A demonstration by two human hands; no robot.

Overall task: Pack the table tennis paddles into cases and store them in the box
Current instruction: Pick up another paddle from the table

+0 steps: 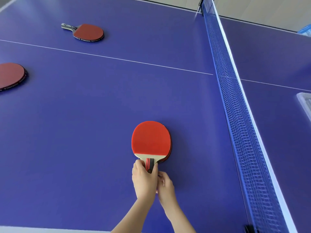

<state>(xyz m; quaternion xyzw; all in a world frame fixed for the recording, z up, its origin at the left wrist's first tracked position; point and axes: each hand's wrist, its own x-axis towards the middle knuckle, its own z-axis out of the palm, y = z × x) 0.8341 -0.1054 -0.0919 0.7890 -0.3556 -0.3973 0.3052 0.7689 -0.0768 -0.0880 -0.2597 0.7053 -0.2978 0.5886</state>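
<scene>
Paddle [151,140] in left hand [143,179], right hand [165,185] beside

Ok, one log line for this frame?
left grip: holds near paddle by handle | right grip: at handle end, hold unclear | far paddle, left paddle: on table

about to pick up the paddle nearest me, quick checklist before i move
1. Left hand grip on the near paddle: ok, its fingers wrap the handle.
2. Right hand hold: cannot tell, it curls beside the handle's end and any contact is hidden.
3. Case ready for it: not ok, none in view.
4. Box within reach: cannot tell, only a clear container shows past the net, cut off by the frame edge.
5. Other paddles packed: not ok, the far paddle and the left-edge paddle lie bare on the table.
</scene>
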